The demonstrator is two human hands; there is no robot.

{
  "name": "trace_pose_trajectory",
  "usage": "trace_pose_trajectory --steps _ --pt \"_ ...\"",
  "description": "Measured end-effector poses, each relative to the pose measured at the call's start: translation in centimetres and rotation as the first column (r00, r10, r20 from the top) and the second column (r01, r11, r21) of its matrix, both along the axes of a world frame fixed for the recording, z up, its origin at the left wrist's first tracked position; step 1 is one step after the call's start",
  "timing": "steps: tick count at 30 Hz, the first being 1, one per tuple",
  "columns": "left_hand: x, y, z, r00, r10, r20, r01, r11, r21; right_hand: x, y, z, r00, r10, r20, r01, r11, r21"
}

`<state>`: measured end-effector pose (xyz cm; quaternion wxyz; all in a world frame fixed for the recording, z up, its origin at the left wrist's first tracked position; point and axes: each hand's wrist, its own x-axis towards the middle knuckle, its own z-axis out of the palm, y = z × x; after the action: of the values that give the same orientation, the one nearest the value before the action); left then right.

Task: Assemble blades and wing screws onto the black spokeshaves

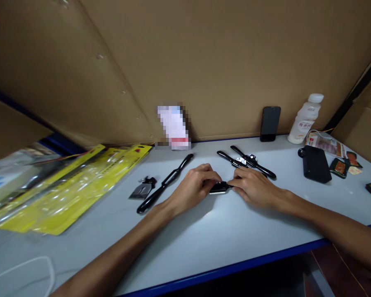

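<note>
Near the middle of the table, a black spokeshave (219, 188) is held between my two hands, its pale blade edge facing me. My left hand (199, 181) is closed around its left side, with the fingers over the body. On the other side, my right hand (250, 183) pinches the right handle, most of which is hidden. Just beyond my right hand lie two more black spokeshaves (235, 160) with shiny metal plates. To the left of my left hand rests a bare black spokeshave body (165, 182), beside a loose blade (141, 191) with small black and metal parts.
Yellow-backed clear plastic packages (64, 202) lie at left, above a white cable (48, 260). Against the cardboard wall (219, 62) stand a phone (270, 123) and a bottle (304, 119). A black case (317, 164) and small food packets (340, 167) are at right.
</note>
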<state>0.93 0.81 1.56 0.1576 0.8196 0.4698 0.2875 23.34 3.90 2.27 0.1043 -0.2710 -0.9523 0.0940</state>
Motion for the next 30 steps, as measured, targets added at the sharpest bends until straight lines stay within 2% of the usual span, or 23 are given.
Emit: trace_pose_trajectory --steps 16,23,30 --pt "0.01 -0.12 -0.06 1.000 -0.019 0.013 0.018 0.998 0.060 -0.01 0.09 -0.23 1.000 0.003 -0.009 -0.002 1.000 0.015" --pt "0.32 -0.28 -0.20 1.000 -0.019 0.012 0.019 1.000 -0.008 0.04 -0.03 0.00 1.000 0.005 -0.020 -0.005 1.000 0.002" --pt "0.12 0.03 -0.32 0.999 -0.038 0.027 0.037 0.999 0.040 0.03 0.04 -0.07 1.000 0.011 -0.022 -0.011 1.000 0.008"
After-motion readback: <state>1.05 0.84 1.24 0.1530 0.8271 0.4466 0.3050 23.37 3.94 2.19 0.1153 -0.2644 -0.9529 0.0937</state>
